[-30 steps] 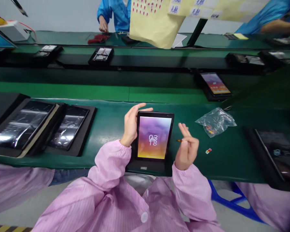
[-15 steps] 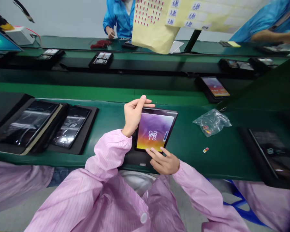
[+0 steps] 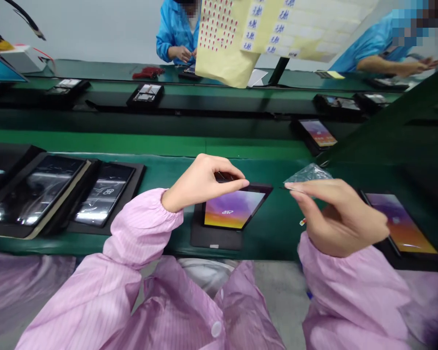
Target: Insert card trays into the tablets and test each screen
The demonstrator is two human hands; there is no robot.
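Observation:
In front of me a tablet (image 3: pixel 233 209) with a lit purple-to-orange screen stands tilted up from a black holder (image 3: pixel 215 240). My left hand (image 3: pixel 208 182) reaches over its top edge, thumb and fingers closed on that edge. To the right, my right hand (image 3: pixel 339 216) is raised above the table, thumb and forefinger pinched together. A tiny thin thing seems to poke out at its fingertips, too small to name. Behind that hand lies a clear plastic bag (image 3: pixel 308 173), partly hidden. A small white, red and yellow card (image 3: pixel 302 221) peeks out beside the wrist.
Other tablets lie left, a dark one (image 3: pixel 36 189) and one in a black case (image 3: pixel 104 194). At right is a lit tablet (image 3: pixel 401 223). A lit device (image 3: pixel 319 132) sits on the line beyond. People in blue work opposite, behind hanging yellow sheets (image 3: pixel 226 53).
My right hand has left the tablet's lower edge and moved right and up, now pinched. My left hand has closed over the top edge, and the tablet is tilted more upright.

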